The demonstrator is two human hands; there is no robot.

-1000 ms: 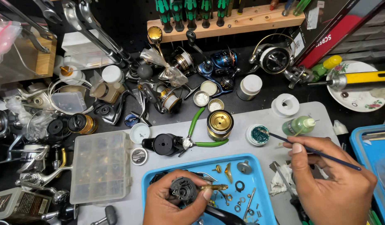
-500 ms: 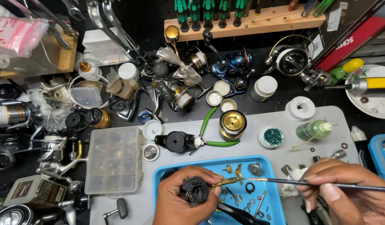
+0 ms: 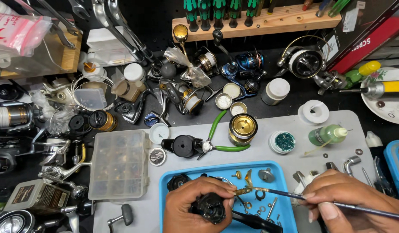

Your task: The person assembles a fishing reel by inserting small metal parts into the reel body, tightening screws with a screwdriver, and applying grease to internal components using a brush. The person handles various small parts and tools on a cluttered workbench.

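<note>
1. The left hand [image 3: 195, 205] stays curled tight around the black reel body [image 3: 210, 208], over the blue tray [image 3: 173, 181], as half a second ago.
2. The right hand [image 3: 348, 200] pinches the thin brush [image 3: 290, 195], fingers closed on its shaft.
3. The brush tip has swung from the green grease pot [image 3: 282, 142] a second ago to a small brass part at the reel.
4. The view has shifted slightly; the gold spool [image 3: 242, 128] remains beside green-handled pliers [image 3: 216, 138].
</note>
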